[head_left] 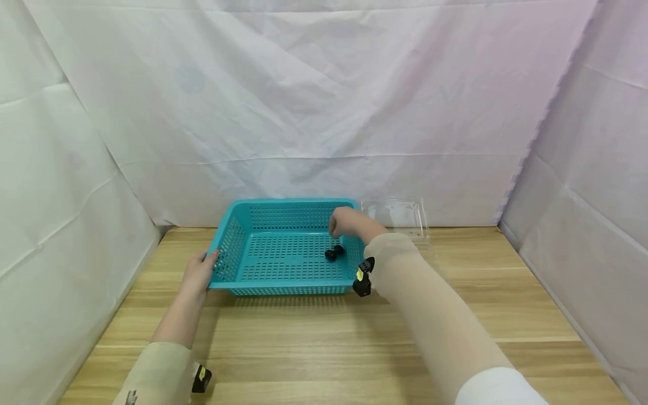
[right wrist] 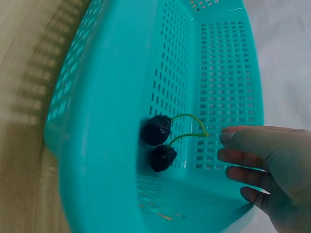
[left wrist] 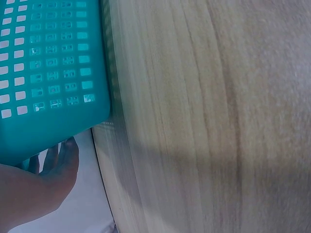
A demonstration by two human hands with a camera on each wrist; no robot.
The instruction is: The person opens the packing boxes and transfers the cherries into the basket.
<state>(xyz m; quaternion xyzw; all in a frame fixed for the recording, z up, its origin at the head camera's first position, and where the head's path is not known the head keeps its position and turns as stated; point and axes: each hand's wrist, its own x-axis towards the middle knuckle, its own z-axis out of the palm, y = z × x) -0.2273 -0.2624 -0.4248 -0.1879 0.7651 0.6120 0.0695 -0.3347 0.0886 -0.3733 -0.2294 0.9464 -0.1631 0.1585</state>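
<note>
A turquoise plastic basket (head_left: 293, 288) with slotted walls and floor is on the wooden table. My left hand (head_left: 199, 270) grips its left rim, thumb on top and fingers beneath the edge; the left wrist view shows the same hand (left wrist: 43, 182) at the basket's corner. Inside the basket, near its right end, is a pair of dark cherries (right wrist: 159, 141) joined by green stems (right wrist: 187, 125). Over that end reaches my right hand (right wrist: 265, 167), fingers loosely bent, fingertips just beside the joined stem tip with a small gap. Nothing shows in its grasp.
Behind the basket's right end stands a clear plastic box (head_left: 400, 214), partly covered by my right arm. White cloth (head_left: 324, 112) hangs behind the table (head_left: 283, 343) and along both sides.
</note>
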